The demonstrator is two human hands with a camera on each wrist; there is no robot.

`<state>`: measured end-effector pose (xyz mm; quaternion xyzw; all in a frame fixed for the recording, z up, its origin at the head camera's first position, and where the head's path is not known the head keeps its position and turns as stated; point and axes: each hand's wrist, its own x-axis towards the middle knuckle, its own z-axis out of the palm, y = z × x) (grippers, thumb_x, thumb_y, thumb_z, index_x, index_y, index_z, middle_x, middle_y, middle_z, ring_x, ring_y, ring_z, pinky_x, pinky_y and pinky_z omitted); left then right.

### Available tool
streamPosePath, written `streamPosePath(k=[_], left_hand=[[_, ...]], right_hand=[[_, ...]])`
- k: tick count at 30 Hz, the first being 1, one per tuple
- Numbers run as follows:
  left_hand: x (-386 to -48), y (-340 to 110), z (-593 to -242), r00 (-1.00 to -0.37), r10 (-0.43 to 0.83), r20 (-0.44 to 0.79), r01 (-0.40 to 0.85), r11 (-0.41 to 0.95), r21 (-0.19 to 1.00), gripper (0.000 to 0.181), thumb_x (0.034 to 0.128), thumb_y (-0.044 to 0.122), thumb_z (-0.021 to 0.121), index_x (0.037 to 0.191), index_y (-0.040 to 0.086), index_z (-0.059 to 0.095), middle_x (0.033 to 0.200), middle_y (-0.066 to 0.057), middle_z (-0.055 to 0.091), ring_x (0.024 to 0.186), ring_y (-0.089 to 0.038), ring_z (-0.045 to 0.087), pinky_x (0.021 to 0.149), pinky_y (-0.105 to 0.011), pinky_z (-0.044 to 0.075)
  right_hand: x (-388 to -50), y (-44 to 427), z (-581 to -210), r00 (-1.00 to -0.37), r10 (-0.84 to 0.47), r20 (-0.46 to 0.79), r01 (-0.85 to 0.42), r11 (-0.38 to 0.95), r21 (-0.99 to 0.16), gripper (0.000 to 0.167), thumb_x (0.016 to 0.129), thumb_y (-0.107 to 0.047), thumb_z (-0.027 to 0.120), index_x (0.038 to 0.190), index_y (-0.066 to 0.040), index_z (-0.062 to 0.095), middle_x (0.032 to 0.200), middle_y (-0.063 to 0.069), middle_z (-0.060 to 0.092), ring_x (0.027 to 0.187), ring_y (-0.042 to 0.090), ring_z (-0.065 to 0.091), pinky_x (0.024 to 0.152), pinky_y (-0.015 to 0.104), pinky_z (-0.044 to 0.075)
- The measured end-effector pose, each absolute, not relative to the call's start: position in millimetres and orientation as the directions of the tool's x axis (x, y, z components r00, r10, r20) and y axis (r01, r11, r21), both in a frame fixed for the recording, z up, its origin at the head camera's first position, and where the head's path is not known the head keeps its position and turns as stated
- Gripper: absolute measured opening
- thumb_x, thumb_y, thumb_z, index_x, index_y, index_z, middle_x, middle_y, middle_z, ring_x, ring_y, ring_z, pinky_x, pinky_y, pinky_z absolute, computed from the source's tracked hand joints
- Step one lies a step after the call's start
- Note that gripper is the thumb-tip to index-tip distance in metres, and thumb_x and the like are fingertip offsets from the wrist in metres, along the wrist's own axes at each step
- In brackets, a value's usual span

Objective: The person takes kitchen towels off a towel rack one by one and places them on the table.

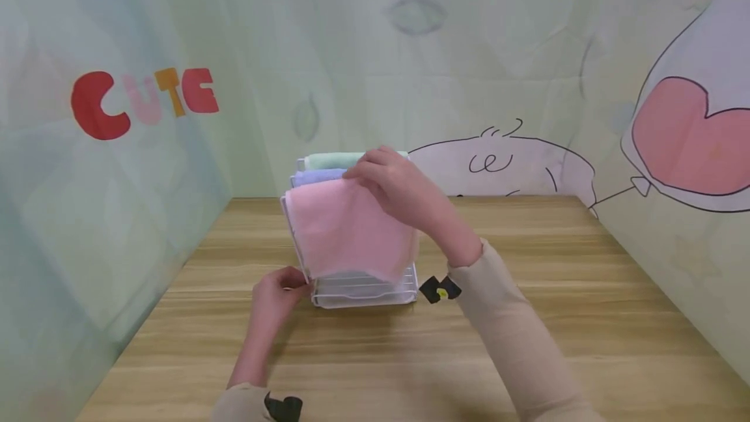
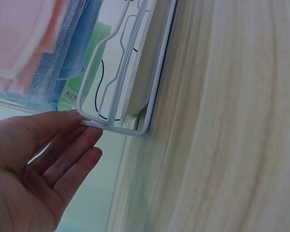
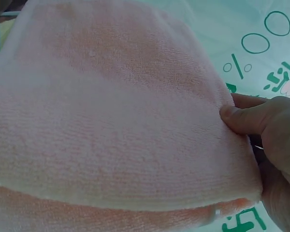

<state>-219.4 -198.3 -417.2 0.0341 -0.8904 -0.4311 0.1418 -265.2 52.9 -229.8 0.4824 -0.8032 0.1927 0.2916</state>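
Observation:
A small white wire rack (image 1: 364, 303) stands on the table with three towels draped over its bars. In front hangs a pink towel (image 1: 346, 230), behind it a blue towel (image 1: 316, 177), and at the back a light green towel (image 1: 334, 161). My right hand (image 1: 404, 191) pinches the top of the pink towel; in the right wrist view its thumb lies on the towel's edge. Low at the rack's front left corner, my left hand (image 1: 278, 295) pinches the wire frame between thumb and fingers, as the left wrist view also shows. The pink towel covers much of the rack.
The wood-grain table (image 1: 527, 331) spreads around the rack on all sides. A printed cloth backdrop (image 1: 351, 83) closes off the back, left and right. Dark straps sit on both beige sleeves (image 1: 515, 331).

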Motion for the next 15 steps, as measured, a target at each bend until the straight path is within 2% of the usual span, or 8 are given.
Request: streamPosePath(k=[5,15], left_hand=[[-220.3,-198.4,-418.1,-0.955,-0.183,0.235,0.075,0.617,0.783,0.007,0.0795,0.004,0.077,0.085,0.002,0.073,0.088,-0.014,0.077,0.078,-0.010,0.068,0.071,-0.018,0.053],[-217.0,-197.6,-415.6,-0.962,-0.184,0.202,0.047,0.616,0.786,0.005,0.0817,0.005,0.075,0.085,0.004,0.072,0.087,-0.012,0.076,0.078,-0.011,0.067,0.067,-0.020,0.051]], right_hand=[[-261.8,56.5,-204.4,-0.379,-0.665,0.643,-0.886,0.461,-0.046,0.019,0.096,-0.004,0.060,0.110,-0.005,0.072,0.105,0.009,0.072,0.105,0.025,0.062,0.094,0.033,0.053],[-258.3,64.6,-150.5,-0.425,-0.640,0.640,-0.873,0.477,-0.103,0.021,0.099,-0.007,0.056,0.112,-0.004,0.072,0.110,0.010,0.072,0.108,0.022,0.063,0.095,0.032,0.052]])
